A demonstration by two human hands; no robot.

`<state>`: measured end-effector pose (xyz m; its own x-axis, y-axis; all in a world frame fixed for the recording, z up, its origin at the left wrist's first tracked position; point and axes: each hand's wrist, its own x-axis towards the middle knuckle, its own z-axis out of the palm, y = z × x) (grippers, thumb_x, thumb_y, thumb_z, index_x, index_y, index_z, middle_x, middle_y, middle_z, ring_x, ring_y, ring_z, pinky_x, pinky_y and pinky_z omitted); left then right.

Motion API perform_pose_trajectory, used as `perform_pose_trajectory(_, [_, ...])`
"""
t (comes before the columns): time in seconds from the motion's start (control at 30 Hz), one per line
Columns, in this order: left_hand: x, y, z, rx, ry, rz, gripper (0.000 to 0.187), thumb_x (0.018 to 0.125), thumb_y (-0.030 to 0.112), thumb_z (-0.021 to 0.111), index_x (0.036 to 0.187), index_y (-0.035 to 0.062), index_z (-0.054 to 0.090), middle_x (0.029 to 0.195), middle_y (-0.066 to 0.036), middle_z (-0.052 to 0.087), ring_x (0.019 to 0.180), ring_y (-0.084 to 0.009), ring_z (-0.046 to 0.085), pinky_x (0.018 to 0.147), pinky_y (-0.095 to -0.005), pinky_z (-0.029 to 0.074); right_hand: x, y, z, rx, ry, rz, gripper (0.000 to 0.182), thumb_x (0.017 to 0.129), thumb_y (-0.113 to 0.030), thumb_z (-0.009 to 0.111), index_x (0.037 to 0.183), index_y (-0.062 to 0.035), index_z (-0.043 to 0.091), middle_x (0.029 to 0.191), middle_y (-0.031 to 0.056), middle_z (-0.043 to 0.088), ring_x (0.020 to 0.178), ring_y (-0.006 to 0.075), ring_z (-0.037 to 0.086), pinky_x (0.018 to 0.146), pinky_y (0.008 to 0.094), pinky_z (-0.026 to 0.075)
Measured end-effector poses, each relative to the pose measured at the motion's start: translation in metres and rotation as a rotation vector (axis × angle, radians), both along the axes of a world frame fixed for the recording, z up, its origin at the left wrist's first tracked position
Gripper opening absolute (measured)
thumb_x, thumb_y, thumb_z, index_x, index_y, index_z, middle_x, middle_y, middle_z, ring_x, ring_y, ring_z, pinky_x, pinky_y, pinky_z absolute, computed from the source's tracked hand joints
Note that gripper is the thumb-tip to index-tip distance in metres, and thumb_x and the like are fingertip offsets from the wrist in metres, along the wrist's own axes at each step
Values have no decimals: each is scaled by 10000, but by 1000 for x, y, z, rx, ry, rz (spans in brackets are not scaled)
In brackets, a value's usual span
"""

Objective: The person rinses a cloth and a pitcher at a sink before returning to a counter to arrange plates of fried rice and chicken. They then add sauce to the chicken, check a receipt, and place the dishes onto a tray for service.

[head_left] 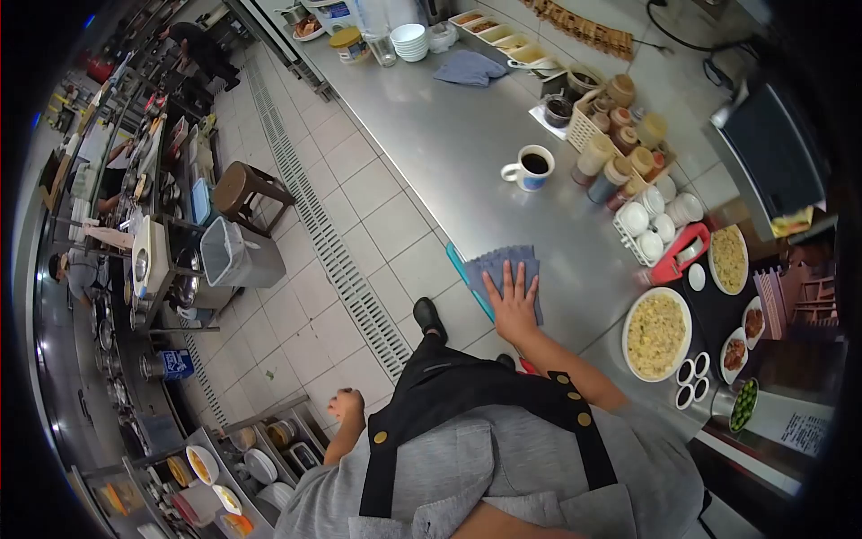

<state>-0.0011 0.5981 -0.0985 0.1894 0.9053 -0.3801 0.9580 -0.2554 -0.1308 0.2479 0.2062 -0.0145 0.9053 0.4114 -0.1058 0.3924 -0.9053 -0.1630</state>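
My right hand (510, 305) lies flat with spread fingers on a folded grey-blue cloth (530, 265) at the edge of the steel counter (431, 153). A teal strip-like thing (467, 277) shows along the counter edge beside the cloth. Away from the counter, my left hand (346, 404) hangs low over the floor, its fingers curled in and nothing visible in them. A white mug (532, 169) of dark liquid stands beyond the cloth. To the right of my right hand is an oval dish (656, 334) of yellowish food, near several small white cups (691, 381).
Sauce bottles (620, 162) crowd a basket at the counter's back, beside a rack of white bowls (648, 220) and a red tape dispenser (680, 256). On the left stand a stool (250, 196) and a lined bin (241, 253). Another person (202, 49) is far off.
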Motion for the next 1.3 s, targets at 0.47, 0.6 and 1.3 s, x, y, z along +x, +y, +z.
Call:
perform_pose_trajectory(0.47, [167,227,-22,-584,-683,-80,309,848,150,657,1103,-16,601,1031,-121,647,960,-203,602,882,-316,448,272,212,14,-47,60,-209,973,748,-395,695,1509,-232,111,1538,257,12,1393,509,-11,1043,708,50])
perform_pose_trajectory(0.6, [186,267,-33,-565,-663,-65,286,854,125,655,1095,-17,598,969,-96,647,884,-171,599,802,-296,484,332,236,19,-4,88,-209,979,774,-627,589,1513,-234,81,1547,237,-33,1400,486,-69,1047,701,8])
perform_pose_trajectory(1.3, [436,396,-30,-600,-499,-341,285,888,182,630,1073,-33,602,998,-149,661,922,-210,622,823,-320,493,673,207,-11,90,-17,-917,474,905,-378,505,1371,-327,435,1517,73,246,1402,379,151,1071,673,115])
